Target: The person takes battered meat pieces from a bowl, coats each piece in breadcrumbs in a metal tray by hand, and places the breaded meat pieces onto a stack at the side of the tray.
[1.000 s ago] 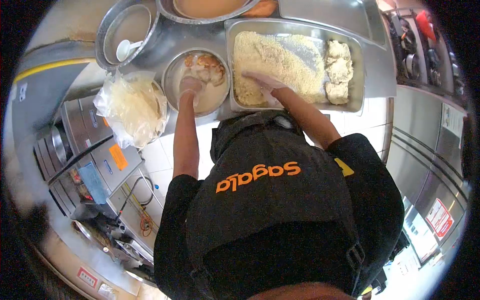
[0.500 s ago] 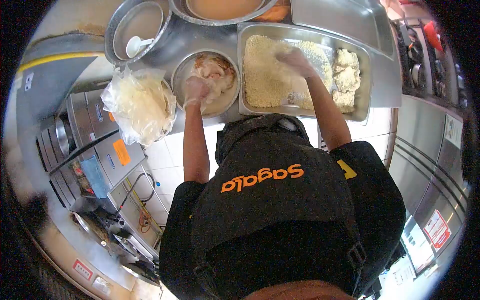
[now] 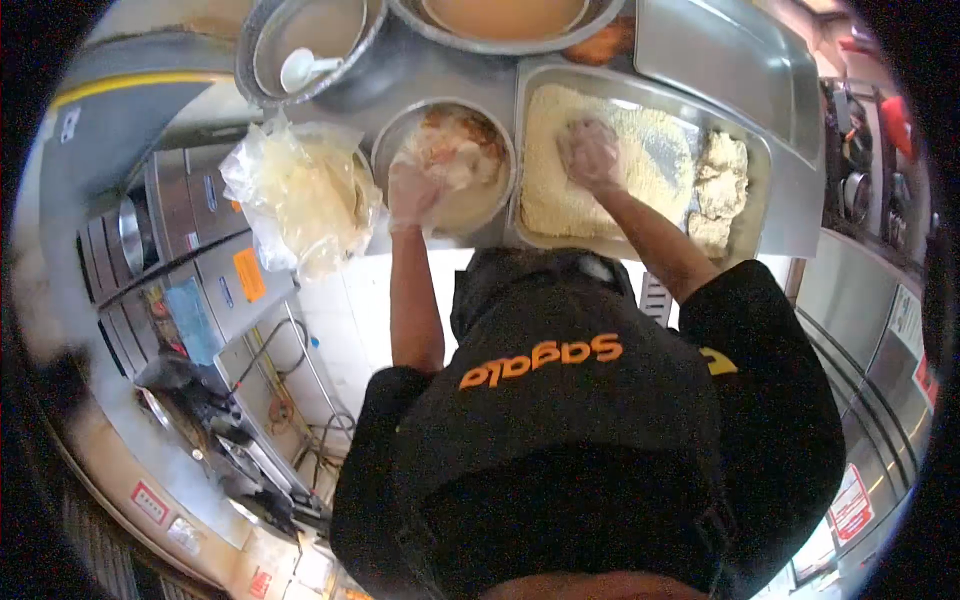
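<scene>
My left hand (image 3: 415, 188), in a thin clear glove, is in a round metal bowl (image 3: 508, 190) at the counter's front. Its fingers are closed on a piece of raw meat (image 3: 462, 160) coated in pale wet batter; some fingertips are hidden. To the right, my right hand (image 3: 590, 152) lies on yellowish crumbs (image 3: 550, 195) in a deep steel tray (image 3: 645, 250), its fingers loosely spread and slightly blurred. Several crumb-coated pieces (image 3: 722, 180) sit along the tray's right end.
Left of the bowl rests a clear plastic bag (image 3: 300, 195) with pale contents. Behind stand a basin (image 3: 262, 85) with a white scoop (image 3: 305, 70) and a large pan (image 3: 470, 42) of brownish liquid. A steel pan (image 3: 725, 60) occupies the back right.
The view has shifted, so the counter appears further right. My right hand has gone from a blurred sweep over the crumbs to resting on them; my left hand stays in the bowl.
</scene>
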Demonstrator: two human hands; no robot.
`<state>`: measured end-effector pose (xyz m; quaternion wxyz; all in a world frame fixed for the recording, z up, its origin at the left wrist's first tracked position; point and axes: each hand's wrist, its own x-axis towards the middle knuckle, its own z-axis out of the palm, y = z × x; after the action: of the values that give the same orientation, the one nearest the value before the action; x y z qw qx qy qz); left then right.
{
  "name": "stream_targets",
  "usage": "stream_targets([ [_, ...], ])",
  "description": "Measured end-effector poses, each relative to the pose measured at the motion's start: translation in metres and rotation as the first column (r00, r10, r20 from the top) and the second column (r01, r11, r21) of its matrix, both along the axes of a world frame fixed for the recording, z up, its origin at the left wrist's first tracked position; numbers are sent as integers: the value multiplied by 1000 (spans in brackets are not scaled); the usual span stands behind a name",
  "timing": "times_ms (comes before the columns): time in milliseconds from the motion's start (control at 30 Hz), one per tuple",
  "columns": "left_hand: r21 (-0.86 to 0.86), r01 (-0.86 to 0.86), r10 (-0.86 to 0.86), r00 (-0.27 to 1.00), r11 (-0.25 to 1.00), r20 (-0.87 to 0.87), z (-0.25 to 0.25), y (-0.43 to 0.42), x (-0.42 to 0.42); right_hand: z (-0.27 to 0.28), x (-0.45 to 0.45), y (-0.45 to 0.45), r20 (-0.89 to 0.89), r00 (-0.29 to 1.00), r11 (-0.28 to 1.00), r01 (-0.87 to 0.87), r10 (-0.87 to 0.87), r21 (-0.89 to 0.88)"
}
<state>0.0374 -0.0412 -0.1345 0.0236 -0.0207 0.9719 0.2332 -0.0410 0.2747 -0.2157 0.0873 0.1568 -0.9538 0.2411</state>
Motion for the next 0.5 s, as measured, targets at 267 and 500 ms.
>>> stream_targets([
  [267,-38,120,-126,944,992,-305,-3,14,11,-2,-11,12,-11,987,971,157,-157,181],
  [500,-25,84,-87,960,996,-267,-39,-8,1,51,22,0,95,974,946,173,-206,275],
])
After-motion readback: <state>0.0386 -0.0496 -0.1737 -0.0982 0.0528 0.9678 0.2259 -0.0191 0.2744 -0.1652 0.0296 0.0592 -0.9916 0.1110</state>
